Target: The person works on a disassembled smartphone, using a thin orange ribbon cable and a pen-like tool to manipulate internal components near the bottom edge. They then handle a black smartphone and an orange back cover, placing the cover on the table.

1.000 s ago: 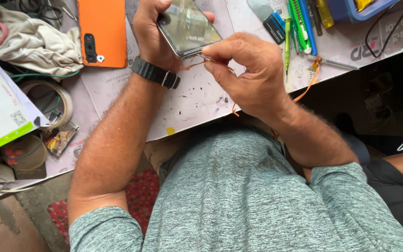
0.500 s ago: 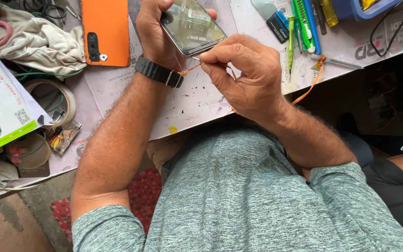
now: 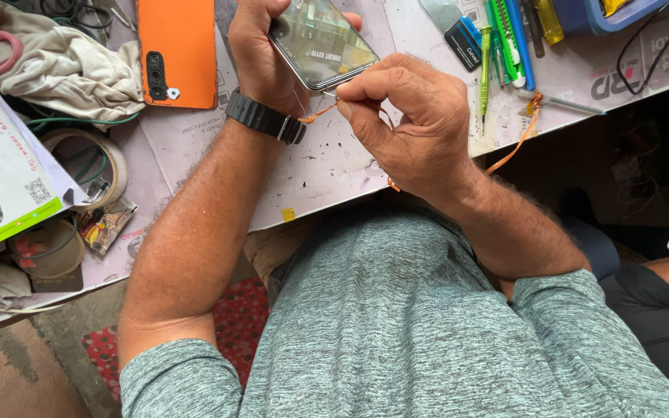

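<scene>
While my left hand (image 3: pixel 261 54) grips the phone (image 3: pixel 320 42) above the work mat (image 3: pixel 327 166), it has tilted the glass a bit since a second ago. My right hand (image 3: pixel 412 116) is pinched shut on a thin tool (image 3: pixel 327 94) at the phone's lower edge, orange cord (image 3: pixel 505 151) trailing beside it. That edge looks like the spot being worked. Orange back cover (image 3: pixel 177 50) lies apart.

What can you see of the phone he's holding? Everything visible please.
The phone is a slim slab with a glossy dark glass face that mirrors its surroundings, edged by a thin metallic rim with rounded corners. It is held tilted above the worktable, its upper end cut off by the frame. The left hand grips it from the side. The right hand pinches a thin metal tool at its lower edge, beside an orange strip.
</scene>
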